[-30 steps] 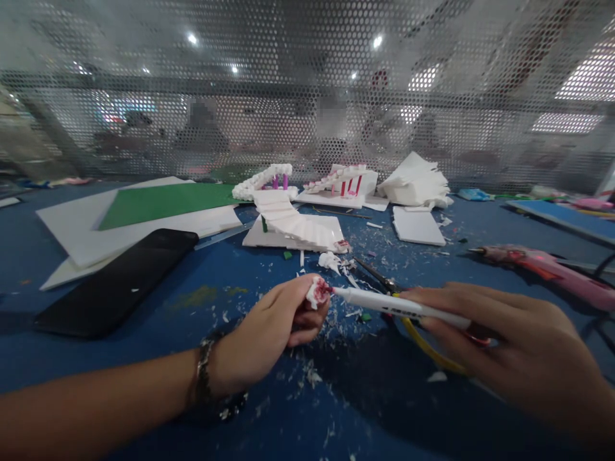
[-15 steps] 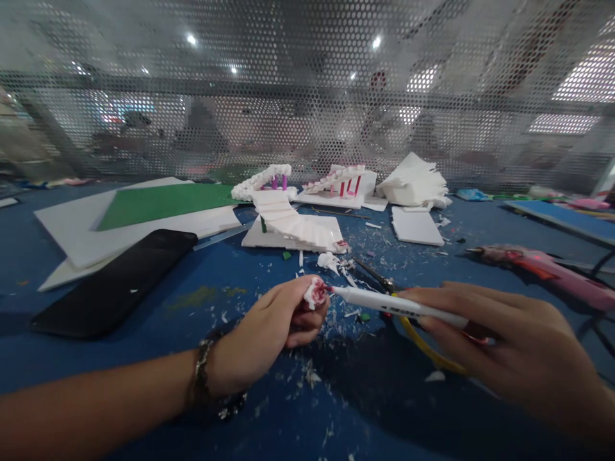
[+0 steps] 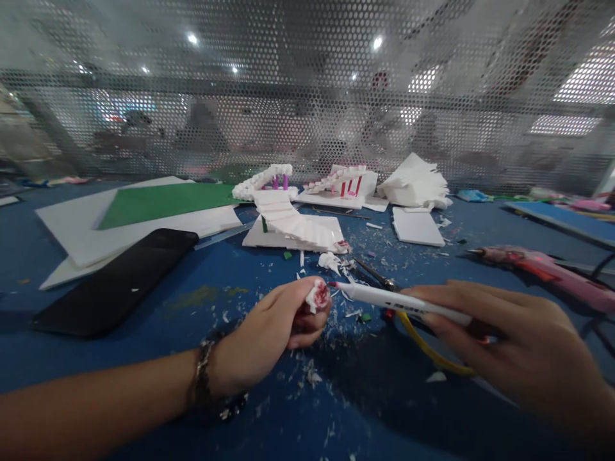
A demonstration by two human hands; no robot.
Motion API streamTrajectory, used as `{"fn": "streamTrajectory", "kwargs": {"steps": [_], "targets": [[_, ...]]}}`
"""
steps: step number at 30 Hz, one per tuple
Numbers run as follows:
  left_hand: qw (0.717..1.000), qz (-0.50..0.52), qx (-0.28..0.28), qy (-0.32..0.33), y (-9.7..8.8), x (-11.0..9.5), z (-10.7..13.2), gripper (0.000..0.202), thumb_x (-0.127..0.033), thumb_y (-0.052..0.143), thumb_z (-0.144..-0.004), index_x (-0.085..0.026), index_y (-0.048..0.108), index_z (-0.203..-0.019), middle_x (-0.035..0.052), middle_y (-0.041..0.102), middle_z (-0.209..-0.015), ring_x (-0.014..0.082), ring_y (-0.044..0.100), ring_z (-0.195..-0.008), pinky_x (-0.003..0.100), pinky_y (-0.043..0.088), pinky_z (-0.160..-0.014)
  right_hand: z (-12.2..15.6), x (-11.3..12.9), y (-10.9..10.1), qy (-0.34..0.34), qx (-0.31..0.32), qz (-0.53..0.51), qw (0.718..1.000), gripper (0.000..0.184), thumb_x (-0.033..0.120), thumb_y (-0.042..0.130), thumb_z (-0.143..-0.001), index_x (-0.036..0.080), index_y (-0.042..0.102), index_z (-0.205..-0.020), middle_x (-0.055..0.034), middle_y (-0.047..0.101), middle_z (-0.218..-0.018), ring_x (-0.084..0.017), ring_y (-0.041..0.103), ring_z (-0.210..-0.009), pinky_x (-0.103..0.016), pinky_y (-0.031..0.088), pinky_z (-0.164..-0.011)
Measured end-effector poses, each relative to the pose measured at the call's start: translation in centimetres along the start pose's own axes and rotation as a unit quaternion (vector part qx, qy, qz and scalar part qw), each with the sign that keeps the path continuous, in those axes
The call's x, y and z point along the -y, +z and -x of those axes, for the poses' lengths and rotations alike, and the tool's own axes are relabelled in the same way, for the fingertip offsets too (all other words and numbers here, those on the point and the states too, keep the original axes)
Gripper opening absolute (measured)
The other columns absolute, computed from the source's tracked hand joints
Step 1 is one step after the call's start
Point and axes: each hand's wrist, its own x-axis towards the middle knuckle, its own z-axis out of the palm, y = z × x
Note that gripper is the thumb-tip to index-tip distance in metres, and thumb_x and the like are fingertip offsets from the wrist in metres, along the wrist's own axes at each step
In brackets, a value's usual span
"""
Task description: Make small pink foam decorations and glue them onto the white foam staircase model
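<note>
My left hand [image 3: 269, 333] pinches a small crumpled white piece [image 3: 318, 296], its face blotched dark red. In my right hand [image 3: 509, 339] is a white marker [image 3: 408, 303], held level with its red tip toward the piece. A narrow gap shows between tip and piece. Beyond them stands a small white staircase model [image 3: 295, 221] on a white board, with a red-stained bit at its lower end. White scraps [image 3: 330, 261] lie just in front of that model. A yellow-handled tool [image 3: 427, 346] lies partly under my right hand.
A black phone-like slab [image 3: 120, 282] and white and green sheets [image 3: 163, 203] lie left. Two more models [image 3: 273, 182] stand behind, beside ragged white pieces [image 3: 416, 182]. At right is a pink glue gun [image 3: 552, 272] with a cable. A perforated metal screen [image 3: 307, 96] closes the back.
The marker's tip has drawn back slightly to the right and up, off the stained piece. The left hand still holds the piece, its red face turned a little more into view.
</note>
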Motion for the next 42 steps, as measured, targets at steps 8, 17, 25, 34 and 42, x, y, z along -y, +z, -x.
{"fn": "streamTrajectory", "kwargs": {"steps": [8, 17, 25, 34, 42], "targets": [[1.000, -0.020, 0.006, -0.001, 0.00, 0.02, 0.06, 0.031, -0.026, 0.026, -0.083, -0.018, 0.028, -0.053, -0.0078, 0.021, -0.047, 0.0043, 0.017, -0.038, 0.017, 0.016, -0.036, 0.05, -0.27, 0.02, -0.020, 0.011, 0.005, 1.000, 0.015, 0.021, 0.042, -0.080, 0.020, 0.057, -0.085, 0.0005, 0.064, -0.061, -0.007, 0.053, -0.042, -0.016, 0.042, -0.039], [1.000, -0.023, 0.010, -0.015, 0.14, -0.22, 0.13, 0.030, -0.023, 0.025, -0.083, -0.018, 0.028, -0.054, -0.0083, 0.022, -0.047, 0.0041, 0.016, -0.037, 0.018, 0.016, -0.037, 0.16, -0.32, 0.01, -0.015, 0.010, 0.009, 1.000, 0.015, 0.022, 0.043, -0.080, 0.021, 0.057, -0.086, 0.0010, 0.065, -0.066, -0.006, 0.051, -0.039, -0.017, 0.040, -0.035], [1.000, -0.012, 0.010, -0.015, 0.08, -0.19, 0.15, 0.028, -0.023, 0.030, -0.080, -0.018, 0.030, -0.052, -0.0078, 0.022, -0.046, 0.0050, 0.017, -0.039, 0.018, 0.016, -0.037, 0.47, -0.49, 0.06, -0.011, 0.013, -0.007, 1.000, 0.014, 0.022, 0.044, -0.080, 0.023, 0.056, -0.087, 0.0015, 0.064, -0.064, -0.007, 0.052, -0.041, -0.018, 0.041, -0.037], [0.998, -0.017, -0.040, -0.042, 0.22, -0.24, 0.39, 0.024, -0.025, 0.034, -0.076, -0.019, 0.031, -0.053, -0.0080, 0.025, -0.046, 0.0055, 0.017, -0.040, 0.018, 0.016, -0.038, 0.13, 0.04, -0.20, -0.050, 0.016, 0.012, 0.999, 0.014, 0.021, 0.042, -0.081, 0.020, 0.056, -0.085, -0.0003, 0.065, -0.064, -0.006, 0.053, -0.042, -0.015, 0.043, -0.041], [0.998, -0.036, -0.028, -0.034, 0.18, -0.25, 0.45, 0.027, -0.029, 0.029, -0.080, -0.019, 0.028, -0.055, -0.0081, 0.021, -0.046, 0.0065, 0.016, -0.041, 0.019, 0.015, -0.039, 0.59, -0.14, 0.26, -0.012, 0.028, -0.030, 0.999, 0.014, 0.019, 0.046, -0.078, 0.021, 0.057, -0.086, 0.0020, 0.062, -0.061, -0.006, 0.050, -0.040, -0.016, 0.039, -0.036]]}}
